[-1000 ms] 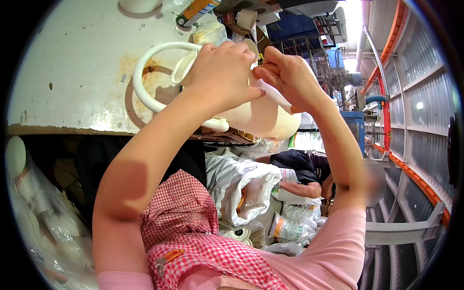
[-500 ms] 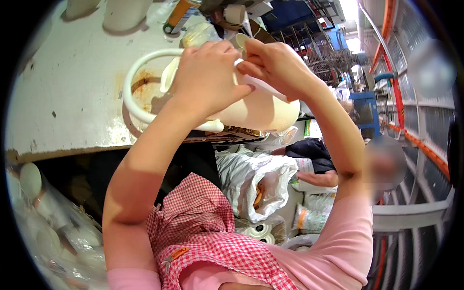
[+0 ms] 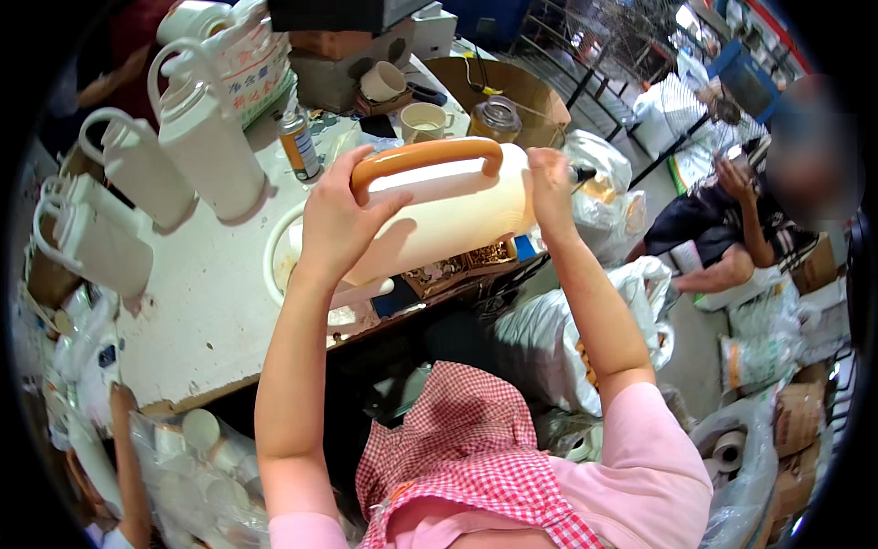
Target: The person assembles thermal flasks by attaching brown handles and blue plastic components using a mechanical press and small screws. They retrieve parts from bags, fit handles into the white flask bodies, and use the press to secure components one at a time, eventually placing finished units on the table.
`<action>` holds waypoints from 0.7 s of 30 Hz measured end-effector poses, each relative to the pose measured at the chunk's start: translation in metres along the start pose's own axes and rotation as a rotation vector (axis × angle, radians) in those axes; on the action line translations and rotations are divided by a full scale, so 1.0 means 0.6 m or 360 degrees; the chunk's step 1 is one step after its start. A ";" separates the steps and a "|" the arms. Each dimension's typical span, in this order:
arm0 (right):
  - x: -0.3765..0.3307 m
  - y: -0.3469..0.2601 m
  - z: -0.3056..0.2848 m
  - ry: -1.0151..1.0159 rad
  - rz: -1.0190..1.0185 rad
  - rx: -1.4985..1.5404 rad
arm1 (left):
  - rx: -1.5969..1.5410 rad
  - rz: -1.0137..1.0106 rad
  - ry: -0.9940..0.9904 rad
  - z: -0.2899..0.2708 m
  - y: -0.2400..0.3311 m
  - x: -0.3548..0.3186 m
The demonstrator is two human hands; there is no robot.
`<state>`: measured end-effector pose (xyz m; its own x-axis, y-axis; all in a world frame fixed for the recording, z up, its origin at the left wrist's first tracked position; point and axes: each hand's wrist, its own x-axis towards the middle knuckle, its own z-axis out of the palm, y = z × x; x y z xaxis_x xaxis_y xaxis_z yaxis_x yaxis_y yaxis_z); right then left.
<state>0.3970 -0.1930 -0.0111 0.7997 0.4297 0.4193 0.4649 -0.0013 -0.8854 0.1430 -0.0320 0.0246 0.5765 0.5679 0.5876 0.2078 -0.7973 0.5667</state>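
Observation:
A cream vacuum jug body (image 3: 439, 224) lies on its side above the table's front edge, held between my two hands. Along its upper side runs an orange-brown handle (image 3: 425, 157). My left hand (image 3: 343, 220) is closed round the jug's left end, with its fingers at that end of the handle and the thumb on the body. My right hand (image 3: 551, 188) is curled at the jug's right end, its fingers slightly blurred. Beneath, a loose-looking white curved handle (image 3: 277, 252) lies on the table, partly hidden by the jug and my left arm.
Several white jugs with handles (image 3: 210, 151) stand on the table at left. A spray can (image 3: 297, 145), mugs (image 3: 425, 121) and a glass jar (image 3: 495, 119) are behind. A white sack (image 3: 558, 339) is at right. Another person sits at far right; another's arm shows at lower left.
The view has swung left, bringing the standing jugs in. The orange-brown handle now shows on the jug's upper side. My right hand has moved away from my left to the jug's right end.

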 end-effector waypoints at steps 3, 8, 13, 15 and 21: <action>-0.027 -0.007 0.009 -0.0513 0.0572 0.0597 | -0.0488 -0.0306 -0.0061 0.007 0.029 0.028; -0.026 0.013 0.009 -0.0521 0.0492 0.0939 | -0.0405 -0.0329 0.0299 0.046 0.029 0.031; -0.016 0.040 -0.010 -0.0184 0.0083 0.0790 | -0.0322 -0.0363 0.0212 0.035 0.008 0.059; -0.022 0.044 -0.043 0.0049 0.0041 0.0605 | -0.0261 -0.0477 0.0246 0.003 -0.025 0.077; -0.107 0.106 -0.094 -0.0662 -0.0077 -0.0381 | 0.0055 -0.0717 0.0321 -0.214 -0.099 0.023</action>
<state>0.3965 -0.2718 -0.0828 0.5777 0.7591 0.2999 0.6114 -0.1590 -0.7752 0.0371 0.0493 0.0732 0.2596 0.8833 0.3904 0.4292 -0.4677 0.7727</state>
